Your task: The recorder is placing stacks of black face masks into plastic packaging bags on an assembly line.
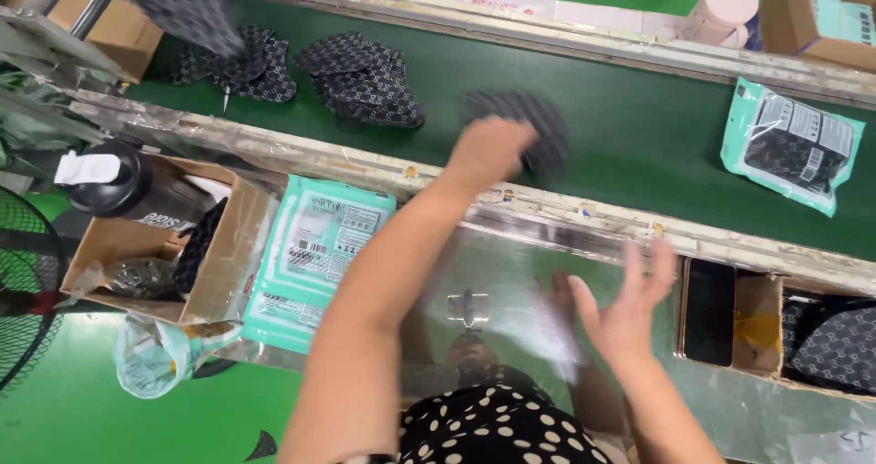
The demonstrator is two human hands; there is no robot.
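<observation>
Polka-dotted fabric (493, 427) fills the near edge, just below a shiny foil-covered worktop (511, 291) that mirrors the scene. Beyond it runs the green conveyor belt (639, 126), wide enough to carry piles of dark patterned pads (365, 81) at far left and a sealed teal packet (789, 145) at right, each kept apart so it can be picked singly. Flat teal packaging sleeves (319, 254) lie stacked at left, beside an open cardboard box (219, 254), within easy reach. The left hand (488, 154) stretches onto the belt, fingers closed on a blurred dark patterned pad (538, 126) (motion smears its outline). The right hand (620, 309) hovers over the worktop, fingers spread, holding nothing.
</observation>
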